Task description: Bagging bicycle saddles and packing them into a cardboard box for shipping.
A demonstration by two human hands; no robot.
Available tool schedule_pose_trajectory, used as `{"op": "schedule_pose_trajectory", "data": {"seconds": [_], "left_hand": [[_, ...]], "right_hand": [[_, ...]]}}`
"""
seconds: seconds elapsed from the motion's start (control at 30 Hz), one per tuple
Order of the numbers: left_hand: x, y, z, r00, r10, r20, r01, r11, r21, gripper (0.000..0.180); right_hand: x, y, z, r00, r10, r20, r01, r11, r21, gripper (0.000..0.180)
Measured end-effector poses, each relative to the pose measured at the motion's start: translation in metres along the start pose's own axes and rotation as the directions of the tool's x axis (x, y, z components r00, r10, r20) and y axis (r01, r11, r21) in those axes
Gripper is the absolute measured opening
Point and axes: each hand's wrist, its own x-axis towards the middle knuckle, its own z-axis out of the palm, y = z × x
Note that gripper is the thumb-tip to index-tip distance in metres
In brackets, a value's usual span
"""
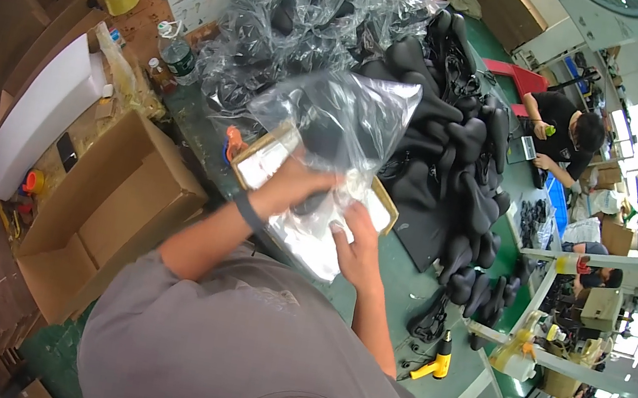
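A clear plastic bag (379, 116) with a dark shape inside, seemingly a black bicycle saddle, is in front of me. My left hand (300, 185), a dark band on its wrist, closes on the bag's near part. My right hand (359, 245) has its fingers bent in on the bag's crumpled edge, to the right of the left hand. Below both hands stands a shallow cardboard box (386, 202) holding white sheets or bags (262, 162). The plastic hides part of the fingers and the box.
Many bagged black saddles (281, 24) pile up behind; bare black saddles (463, 147) lie to the right. A yellow heat gun (437, 360) rests at the near right. On the left are a large open carton (115, 207) and a water bottle (177, 53). A co-worker (562, 134) sits across.
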Motion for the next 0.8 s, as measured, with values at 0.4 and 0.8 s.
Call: {"op": "schedule_pose_trajectory", "data": {"seconds": [0.4,0.8], "left_hand": [[0.327,0.05,-0.179,0.834,0.252,-0.492,-0.386,0.902,-0.193,0.048],[0.067,-0.149,-0.032,0.935,-0.242,0.258,0.065,0.834,0.547,0.019]], "right_hand": [[-0.015,0.265,-0.03,0.602,0.72,-0.344,-0.707,0.681,0.188,0.044],[-0.022,0.465,-0.05,0.683,0.726,-0.083,-0.547,0.432,-0.717,0.094]]}}
